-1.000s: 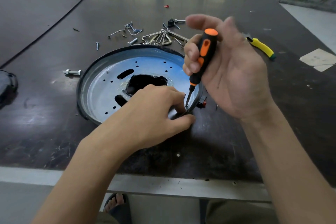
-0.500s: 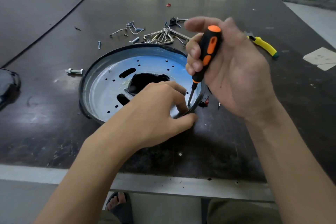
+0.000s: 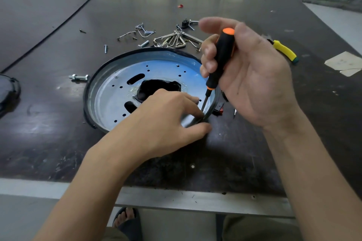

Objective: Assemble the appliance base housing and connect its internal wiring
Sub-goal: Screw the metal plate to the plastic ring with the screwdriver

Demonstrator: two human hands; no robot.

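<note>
1. Fingers of the right hand [image 3: 250,76] are curled round a screwdriver [image 3: 221,58] with a black and orange handle. They hold it up near the top.
2. The screwdriver stands almost straight up and leans a little. Its thin metal tip points down at the right edge of the round metal base [image 3: 117,92].
3. The left hand [image 3: 166,121] pinches that same edge. The thumb is outside the rim and a finger is inside it, right beside the tip.
4. The fingers hide the spot under the tip, so nobody can tell if a screw is there.
5. The round metal base lies flat on the dark table [image 3: 49,123], in the middle. It is shiny and bluish, with small holes, two long slots and a big black hole in the middle.
6. A small red part [image 3: 219,108] sits just beside the base on the right, under the right hand.
7. Behind the base lie a bunch of hex keys [image 3: 172,40] and some loose screws [image 3: 105,48].
8. A bolt [image 3: 78,77] lies just left of the base.
9. A yellow-handled tool [image 3: 285,52] lies behind the right hand.
10. Pale bits of paper [image 3: 346,62] lie far to the right.
</note>
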